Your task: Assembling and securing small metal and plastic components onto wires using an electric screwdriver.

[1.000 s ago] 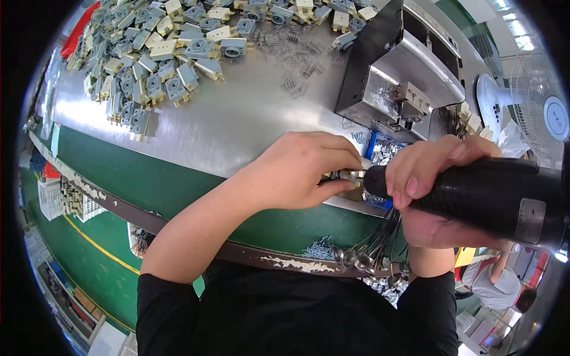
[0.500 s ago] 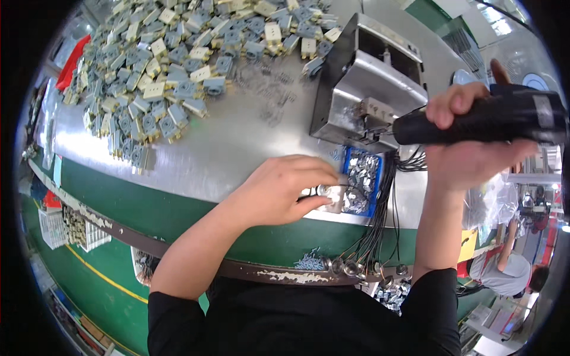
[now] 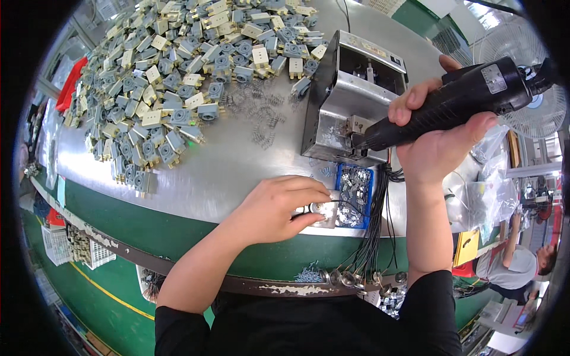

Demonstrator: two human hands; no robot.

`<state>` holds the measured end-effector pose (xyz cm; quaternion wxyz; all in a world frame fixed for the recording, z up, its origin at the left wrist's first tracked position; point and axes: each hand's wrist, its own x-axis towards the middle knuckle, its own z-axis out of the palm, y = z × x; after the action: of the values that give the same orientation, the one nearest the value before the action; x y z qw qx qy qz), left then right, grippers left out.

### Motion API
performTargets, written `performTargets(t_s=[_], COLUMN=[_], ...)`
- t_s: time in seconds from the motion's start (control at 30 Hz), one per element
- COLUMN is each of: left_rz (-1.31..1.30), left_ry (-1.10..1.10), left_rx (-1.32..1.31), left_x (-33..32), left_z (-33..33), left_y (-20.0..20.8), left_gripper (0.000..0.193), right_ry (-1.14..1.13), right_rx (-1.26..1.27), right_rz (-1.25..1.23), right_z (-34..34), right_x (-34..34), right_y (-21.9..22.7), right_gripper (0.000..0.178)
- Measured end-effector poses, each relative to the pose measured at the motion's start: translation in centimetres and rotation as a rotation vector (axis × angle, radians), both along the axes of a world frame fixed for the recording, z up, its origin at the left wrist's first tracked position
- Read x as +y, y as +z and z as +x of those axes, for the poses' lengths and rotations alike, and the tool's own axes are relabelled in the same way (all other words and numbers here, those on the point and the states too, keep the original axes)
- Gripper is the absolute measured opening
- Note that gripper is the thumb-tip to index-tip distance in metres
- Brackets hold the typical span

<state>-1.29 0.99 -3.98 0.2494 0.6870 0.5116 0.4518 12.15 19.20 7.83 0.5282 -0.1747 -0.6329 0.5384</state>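
My right hand is wrapped round a black electric screwdriver. The driver slants down to the left, its nose at the small clamp block on the front of a metal fixture; the bit's tip is hidden. Close to the table's front edge, my left hand is closed, thumb and fingers around a small round metal part with a black wire. Right beside those fingertips lies a blue tray of small shiny metal pieces.
Grey and cream switch-like parts are heaped at the far left, with loose springs beside them. Black cables hang over the front edge near blue screws. Clear plastic bags and a co-worker are at the right.
The screwdriver has gone from nearly level to slanted, its rear end raised, with its nose still at the clamp block. My left hand keeps its hold. The whole view has shifted slightly.
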Motion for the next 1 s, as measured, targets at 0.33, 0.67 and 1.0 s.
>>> performTargets(t_s=[0.33, 0.67, 1.0], left_rz=[0.019, -0.017, -0.011], left_ry=[0.004, 0.009, 0.031], left_rx=[0.004, -0.024, 0.008], left_x=[-0.2, -0.2, -0.6], left_z=[0.1, -0.1, -0.4], left_y=[0.1, -0.3, -0.6], left_gripper=[0.027, 0.033, 0.031], right_ry=[-0.007, 0.173, 0.444], right_rx=[-0.03, -0.132, -0.07], right_rz=[0.032, -0.053, -0.163], right_z=[-0.1, 0.6, -0.5], right_x=[-0.5, -2.3, -7.6], right_y=[0.0, 0.8, -0.4], right_gripper=[0.111, 0.115, 0.117])
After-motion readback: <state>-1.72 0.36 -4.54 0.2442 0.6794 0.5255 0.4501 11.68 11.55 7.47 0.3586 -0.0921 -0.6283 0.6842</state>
